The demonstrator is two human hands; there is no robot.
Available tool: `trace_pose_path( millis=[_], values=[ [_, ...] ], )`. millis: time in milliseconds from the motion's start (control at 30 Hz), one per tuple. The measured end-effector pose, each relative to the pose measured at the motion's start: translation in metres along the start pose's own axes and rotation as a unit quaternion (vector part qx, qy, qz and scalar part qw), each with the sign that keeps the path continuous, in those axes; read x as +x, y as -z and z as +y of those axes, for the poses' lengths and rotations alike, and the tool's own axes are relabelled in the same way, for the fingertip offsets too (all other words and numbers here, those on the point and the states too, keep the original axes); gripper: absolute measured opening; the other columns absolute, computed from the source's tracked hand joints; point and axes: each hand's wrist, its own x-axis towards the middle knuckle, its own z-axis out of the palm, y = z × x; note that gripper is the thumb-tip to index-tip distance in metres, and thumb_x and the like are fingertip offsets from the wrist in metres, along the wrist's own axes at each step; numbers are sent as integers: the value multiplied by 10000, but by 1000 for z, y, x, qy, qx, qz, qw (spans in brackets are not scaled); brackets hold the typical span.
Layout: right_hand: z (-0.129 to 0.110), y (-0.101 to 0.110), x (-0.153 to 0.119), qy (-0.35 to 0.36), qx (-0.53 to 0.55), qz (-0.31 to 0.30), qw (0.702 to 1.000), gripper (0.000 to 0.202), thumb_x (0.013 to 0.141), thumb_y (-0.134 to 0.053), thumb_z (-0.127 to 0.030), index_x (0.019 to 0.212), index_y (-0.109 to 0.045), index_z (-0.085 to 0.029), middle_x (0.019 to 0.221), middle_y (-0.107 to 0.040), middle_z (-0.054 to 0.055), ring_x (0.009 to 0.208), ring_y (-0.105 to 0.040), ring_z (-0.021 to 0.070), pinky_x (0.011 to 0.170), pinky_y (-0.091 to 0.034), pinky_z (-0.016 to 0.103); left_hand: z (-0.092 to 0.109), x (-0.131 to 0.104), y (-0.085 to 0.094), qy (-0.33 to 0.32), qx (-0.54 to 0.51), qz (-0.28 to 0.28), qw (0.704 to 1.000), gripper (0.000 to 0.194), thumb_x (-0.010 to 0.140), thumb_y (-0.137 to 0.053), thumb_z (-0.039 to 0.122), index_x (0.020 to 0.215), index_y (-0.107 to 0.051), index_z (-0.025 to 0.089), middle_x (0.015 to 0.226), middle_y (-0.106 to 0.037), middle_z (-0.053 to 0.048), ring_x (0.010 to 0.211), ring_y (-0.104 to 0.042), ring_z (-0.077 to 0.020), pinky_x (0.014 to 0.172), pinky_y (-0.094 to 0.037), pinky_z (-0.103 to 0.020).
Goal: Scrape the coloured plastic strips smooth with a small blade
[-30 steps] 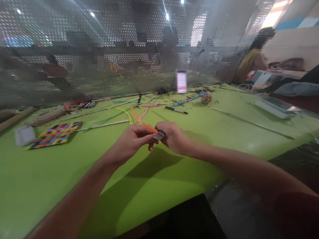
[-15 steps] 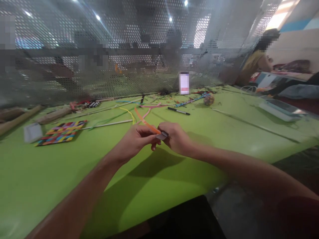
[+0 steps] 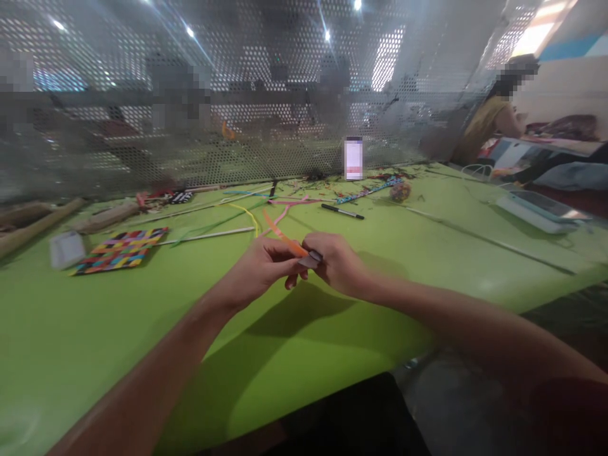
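Above the near part of the green table (image 3: 199, 354), my hands meet with their fingertips close together. My left hand (image 3: 256, 269) is closed in a pinch on an orange strip (image 3: 283, 236), whose free end sticks out away from me. At the strip's near end is a small flat grey piece (image 3: 310, 259), held between the two hands. My right hand (image 3: 339, 266) is curled shut around the other side of this grey piece. Its exact kind cannot be made out, and the right fingertips are mostly hidden.
Beyond my hands lie a black pen (image 3: 342, 211), pink strips (image 3: 286, 206) and a yellow strip (image 3: 247, 211). A multicoloured woven mat (image 3: 126, 249) is at left. A phone (image 3: 353, 158) stands before the perforated panel (image 3: 266, 139). A white-and-teal box (image 3: 536, 211) sits right, with a person beyond.
My hands keep the same grip, nearly still. The orange strip's free end has shifted slightly, and the whole view has moved a little.
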Motion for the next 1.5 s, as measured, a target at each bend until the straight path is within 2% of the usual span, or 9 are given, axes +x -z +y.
trace_pose_path(
  millis=[300,500,1100,1333,1500],
  values=[
    [2,0,-1,14,-8,9,1000,183,873,-554,-63,722,-510,-155,720,-580,9,658,-503,104,625,-360,224,0,0,-2,8,-3,9,1000,203,744,-855,328,719,-776,143,638,-659,-18,545,-548,-100,530,-466,-230],
    [3,-1,-2,24,-29,19,999,213,887,-541,-97,698,-468,-164,682,-524,-6,630,-436,92,611,-318,226,2,-1,-3,16,8,15,1000,210,755,-837,335,717,-768,140,563,-587,13,497,-504,-82,503,-428,-221],
    [1,-2,-1,-12,-26,-5,1000,194,919,-539,-145,730,-498,-164,717,-579,15,658,-485,110,620,-358,230,1,-1,-5,27,12,22,999,214,757,-833,324,675,-740,150,563,-587,10,493,-491,-79,486,-414,-210],
    [-1,-1,-1,-6,-26,-7,1000,203,893,-551,-97,713,-479,-161,704,-555,3,650,-465,99,626,-334,221,3,-2,-6,32,15,18,999,173,766,-828,298,713,-762,147,562,-583,15,500,-486,-76,491,-405,-203],
    [0,-1,-1,2,-26,-1,1000,208,906,-539,-123,711,-477,-161,701,-544,-2,647,-461,99,627,-331,222,2,-3,-5,30,26,21,999,196,762,-830,322,709,-758,148,560,-579,14,501,-483,-82,493,-406,-213]
  ],
)
